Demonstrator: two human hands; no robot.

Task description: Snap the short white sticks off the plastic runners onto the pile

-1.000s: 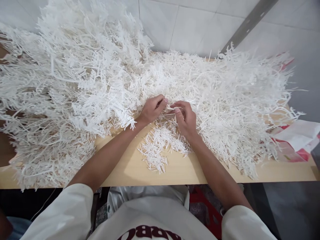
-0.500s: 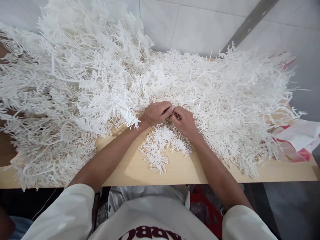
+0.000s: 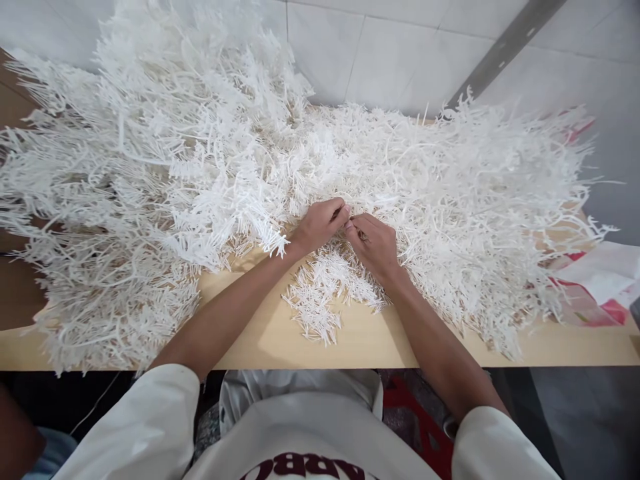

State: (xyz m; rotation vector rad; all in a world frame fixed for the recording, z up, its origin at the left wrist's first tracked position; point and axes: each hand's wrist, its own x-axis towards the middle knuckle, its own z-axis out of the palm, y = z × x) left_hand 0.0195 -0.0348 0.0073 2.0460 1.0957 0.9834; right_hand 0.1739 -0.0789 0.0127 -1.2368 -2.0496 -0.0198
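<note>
My left hand [image 3: 325, 222] and my right hand [image 3: 373, 241] meet at the middle of the table, fingertips almost touching. Both are closed in a pinch; whatever lies between the fingers is too small to make out. Around them spreads a large heap of white branching plastic-looking strands [image 3: 450, 180], with a taller mound [image 3: 190, 100] of the same on the left. Just below my hands lies a small pile of short, loose white pieces [image 3: 320, 293] on the wooden tabletop [image 3: 260, 340].
A white and red plastic bag [image 3: 595, 280] lies at the table's right end. Behind the table stands a tiled wall [image 3: 400, 53] with a grey metal bar [image 3: 505, 53] slanting across it. Part of another person [image 3: 20, 427] shows at the lower left edge.
The fingertips of my hands have parted slightly, my right hand turning a little to the right. The view has shifted slightly; the heaps look the same.
</note>
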